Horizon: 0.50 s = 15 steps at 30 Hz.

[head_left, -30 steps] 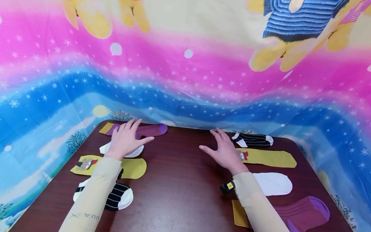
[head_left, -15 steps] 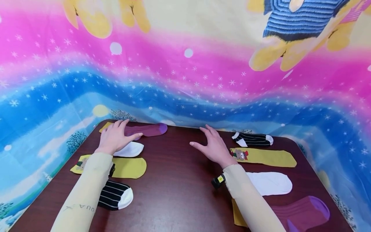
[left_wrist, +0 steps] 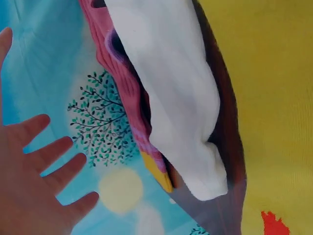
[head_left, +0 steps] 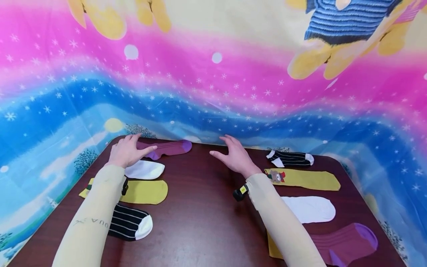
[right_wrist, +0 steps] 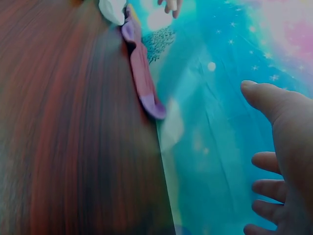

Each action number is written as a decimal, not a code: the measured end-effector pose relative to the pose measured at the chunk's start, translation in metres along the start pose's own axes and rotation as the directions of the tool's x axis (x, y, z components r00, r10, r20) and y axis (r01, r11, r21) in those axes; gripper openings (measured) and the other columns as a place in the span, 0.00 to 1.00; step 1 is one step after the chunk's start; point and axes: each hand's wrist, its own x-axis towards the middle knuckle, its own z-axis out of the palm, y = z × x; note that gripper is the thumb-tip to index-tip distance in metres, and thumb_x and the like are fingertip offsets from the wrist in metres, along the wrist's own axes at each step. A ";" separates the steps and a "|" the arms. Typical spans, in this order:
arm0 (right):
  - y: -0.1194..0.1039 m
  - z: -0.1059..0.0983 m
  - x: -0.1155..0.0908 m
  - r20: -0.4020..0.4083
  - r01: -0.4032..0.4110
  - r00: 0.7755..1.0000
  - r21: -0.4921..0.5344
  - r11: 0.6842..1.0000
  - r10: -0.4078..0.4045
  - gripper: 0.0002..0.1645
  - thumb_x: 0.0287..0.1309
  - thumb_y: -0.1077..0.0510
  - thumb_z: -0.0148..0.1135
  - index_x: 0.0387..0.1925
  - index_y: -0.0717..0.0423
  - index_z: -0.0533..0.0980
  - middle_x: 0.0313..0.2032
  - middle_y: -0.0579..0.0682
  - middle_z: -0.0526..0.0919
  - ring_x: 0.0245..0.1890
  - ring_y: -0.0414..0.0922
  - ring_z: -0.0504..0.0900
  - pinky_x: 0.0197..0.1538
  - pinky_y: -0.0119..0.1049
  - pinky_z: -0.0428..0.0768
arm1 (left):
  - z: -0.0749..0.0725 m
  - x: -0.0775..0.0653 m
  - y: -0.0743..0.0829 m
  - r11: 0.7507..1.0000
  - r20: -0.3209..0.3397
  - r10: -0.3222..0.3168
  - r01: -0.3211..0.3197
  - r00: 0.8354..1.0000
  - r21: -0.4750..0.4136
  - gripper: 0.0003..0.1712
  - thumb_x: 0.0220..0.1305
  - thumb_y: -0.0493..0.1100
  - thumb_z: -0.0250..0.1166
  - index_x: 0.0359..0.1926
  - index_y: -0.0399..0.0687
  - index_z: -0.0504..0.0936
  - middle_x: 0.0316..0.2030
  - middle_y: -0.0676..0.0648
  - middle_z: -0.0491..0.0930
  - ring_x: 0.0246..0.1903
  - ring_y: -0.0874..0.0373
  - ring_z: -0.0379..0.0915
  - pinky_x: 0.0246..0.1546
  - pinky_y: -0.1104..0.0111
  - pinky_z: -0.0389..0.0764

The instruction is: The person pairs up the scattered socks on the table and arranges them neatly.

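The table (head_left: 200,207) has a smooth, wood-grained top with a semi-gloss finish. The far left purple sock (head_left: 175,148) and near right purple sock (head_left: 347,241) are matt, ribbed knit. The left white sock (head_left: 146,170) and right white sock (head_left: 311,209) are smooth, matt cloth. The left yellow sock (head_left: 148,192) shows a fine knit surface. The far backdrop (head_left: 200,104) is printed cloth, lightly creased, with a faint sheen. Both sleeves (head_left: 90,218) are matt cloth. The right wrist device (head_left: 240,192) appears to be plastic.
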 end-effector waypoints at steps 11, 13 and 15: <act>-0.013 0.010 0.015 0.039 0.018 0.999 0.023 1.000 -0.019 0.53 0.61 0.23 0.57 0.76 0.50 0.63 0.76 0.51 0.58 0.76 0.52 0.54 0.72 0.55 0.57 | 0.008 0.006 -0.015 0.999 -0.011 0.023 -0.023 1.000 -0.029 0.60 0.63 0.79 0.55 0.76 0.35 0.60 0.70 0.24 0.59 0.67 0.25 0.54 0.60 0.31 0.59; -0.015 0.013 0.018 0.045 0.019 0.999 0.014 1.000 -0.020 0.52 0.62 0.24 0.57 0.76 0.50 0.64 0.75 0.51 0.61 0.75 0.52 0.55 0.72 0.54 0.58 | 0.010 0.006 -0.018 0.999 0.001 0.034 -0.034 0.999 -0.017 0.56 0.66 0.74 0.57 0.75 0.33 0.60 0.69 0.23 0.59 0.67 0.26 0.54 0.61 0.32 0.58; -0.019 0.017 0.021 0.054 0.021 0.998 0.009 1.000 -0.022 0.51 0.62 0.25 0.58 0.75 0.50 0.65 0.73 0.51 0.64 0.74 0.51 0.57 0.72 0.53 0.59 | 0.011 0.005 -0.022 0.999 0.011 0.035 -0.034 0.999 -0.004 0.51 0.69 0.68 0.58 0.75 0.32 0.60 0.68 0.23 0.60 0.67 0.25 0.55 0.62 0.33 0.58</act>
